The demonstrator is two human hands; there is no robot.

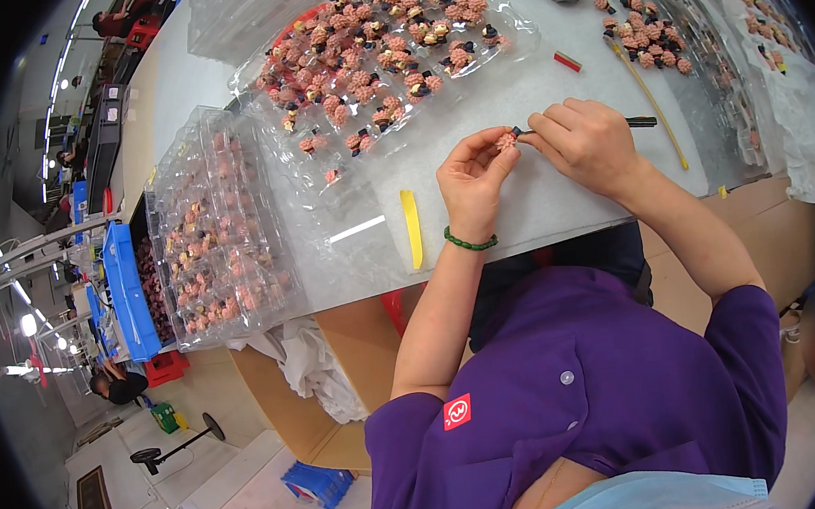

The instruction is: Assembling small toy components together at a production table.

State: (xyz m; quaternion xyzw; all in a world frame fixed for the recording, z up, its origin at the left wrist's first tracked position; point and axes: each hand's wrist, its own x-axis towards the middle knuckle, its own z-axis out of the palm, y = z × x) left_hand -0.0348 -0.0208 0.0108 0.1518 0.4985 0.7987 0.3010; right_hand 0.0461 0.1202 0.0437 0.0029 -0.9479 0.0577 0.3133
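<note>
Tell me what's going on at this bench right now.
The person's left hand pinches a small pink-and-dark figure, while the right hand holds a thin dark tool close beside it. More such figures fill clear trays to the left, and a loose pile lies farther right. A yellow strip lies nearby.

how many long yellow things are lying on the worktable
2: a yellow strip left of the left hand, and a thin yellow stick right of the right hand. Others may be hidden under the plastic trays.
</note>
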